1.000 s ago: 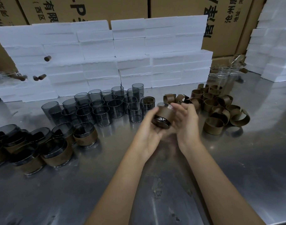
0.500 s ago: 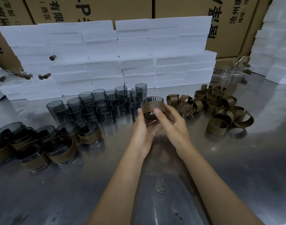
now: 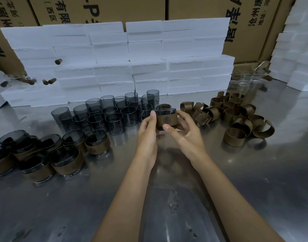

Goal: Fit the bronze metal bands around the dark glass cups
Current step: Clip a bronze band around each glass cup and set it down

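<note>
Head view: centre of frame, both hands hold one dark glass cup (image 3: 165,111) upright above the steel table (image 3: 254,180), with a bronze band (image 3: 167,120) wrapped around its lower body and the dark rim showing above the band. Left hand (image 3: 147,135) is curled against the cup's left side, thumb up along the band's left edge. Right hand (image 3: 186,131) is curled around the right side, thumb tip pressed on the band's front lower edge, fingers behind the cup. Whether the cup's base touches the table, cannot tell. Left of the hands, mid-frame, a cluster of bare dark cups (image 3: 113,110) stands upright on the table in rows. Lower left of frame, a group of banded cups (image 3: 65,158) stands close together, some touching. Right of the hands, a loose pile of empty bronze bands (image 3: 237,116) lies on the table, many overlapping, one band (image 3: 234,139) standing alone at the pile's near edge. Upper right, a few clear glasses (image 3: 245,82) sit behind the pile. Across the back, stacked white foam blocks (image 3: 132,58); behind them, brown cardboard boxes (image 3: 193,7) with printed characters. More foam at the right edge.
</note>
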Demonstrator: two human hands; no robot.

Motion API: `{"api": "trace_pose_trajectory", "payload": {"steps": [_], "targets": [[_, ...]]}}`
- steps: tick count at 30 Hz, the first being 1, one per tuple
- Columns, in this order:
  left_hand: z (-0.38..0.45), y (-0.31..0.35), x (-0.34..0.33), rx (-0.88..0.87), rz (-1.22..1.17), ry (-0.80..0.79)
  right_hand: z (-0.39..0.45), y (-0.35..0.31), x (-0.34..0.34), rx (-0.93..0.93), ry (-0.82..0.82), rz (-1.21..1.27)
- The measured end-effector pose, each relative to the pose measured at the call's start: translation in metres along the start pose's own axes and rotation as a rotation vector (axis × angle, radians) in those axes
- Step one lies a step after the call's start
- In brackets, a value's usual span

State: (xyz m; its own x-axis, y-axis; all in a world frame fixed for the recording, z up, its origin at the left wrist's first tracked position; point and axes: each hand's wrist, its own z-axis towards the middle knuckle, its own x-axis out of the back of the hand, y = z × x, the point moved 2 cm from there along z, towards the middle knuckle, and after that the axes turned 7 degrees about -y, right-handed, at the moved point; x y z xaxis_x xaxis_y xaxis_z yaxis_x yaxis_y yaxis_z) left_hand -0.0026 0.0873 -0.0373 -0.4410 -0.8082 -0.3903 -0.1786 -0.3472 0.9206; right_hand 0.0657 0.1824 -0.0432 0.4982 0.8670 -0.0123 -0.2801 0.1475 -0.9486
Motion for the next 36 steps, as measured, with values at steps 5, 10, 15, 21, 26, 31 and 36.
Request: {"api": "trace_pose_trajectory", "payload": {"steps": [5, 10, 15, 21, 26, 31, 36], "targets": [[-0.008, 0.001, -0.002, -0.103, 0.309, 0.015, -0.003, -0.002, -0.007, 0.059, -0.021, -0.160], [-0.005, -0.001, 0.003, -0.155, 0.557, 0.092, -0.005, 0.011, -0.007, 0.016, -0.136, -0.316], [-0.007, 0.004, 0.009, -0.120, 0.917, 0.270, 0.000, 0.022, -0.004, -0.026, -0.086, -0.400], [-0.013, 0.019, 0.022, -0.233, 1.309, 0.537, 0.006, 0.030, 0.004, -0.120, 0.042, -0.401], [-0.013, 0.025, 0.039, -0.215, 1.387, 0.679, 0.007, 0.032, 0.005, -0.133, 0.051, -0.394], [-0.012, 0.025, 0.038, -0.246, 1.444, 0.712, 0.007, 0.031, 0.005, -0.142, 0.055, -0.384], [-0.006, 0.012, 0.018, -0.472, 1.451, 0.373, 0.007, 0.030, 0.005, -0.157, 0.064, -0.355]]}}
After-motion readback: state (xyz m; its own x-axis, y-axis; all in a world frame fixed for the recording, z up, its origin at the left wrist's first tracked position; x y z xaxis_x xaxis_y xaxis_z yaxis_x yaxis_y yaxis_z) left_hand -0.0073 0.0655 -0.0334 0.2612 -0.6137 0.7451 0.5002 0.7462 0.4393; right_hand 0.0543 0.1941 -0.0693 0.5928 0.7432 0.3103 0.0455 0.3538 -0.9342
